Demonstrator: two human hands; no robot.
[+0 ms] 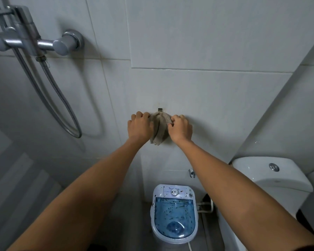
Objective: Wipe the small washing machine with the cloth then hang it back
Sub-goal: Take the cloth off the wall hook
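Pale grey tiles are covering the wall [207,42] of a small bathroom, and the same dull grey is showing on the floor [127,211] below. A chrome shower mixer [34,42] is sticking out at the upper left, its metal hose [62,98] looping down the wall. A white toilet cistern [272,176] is standing at the right. The small washing machine [174,212] is sitting on the floor against the wall, just left of the toilet, its blue see-through lid speckled with dark marks.

Both arms are reaching up to a small hook [160,109] on the wall, well above the machine. The beige cloth [159,129] is draping from that hook, its lower end hanging free. The left hand [140,125] is curling closed on the cloth's left edge, and the right hand [180,128] is pinching its right edge, so the cloth is lying between the two hands, touching both.
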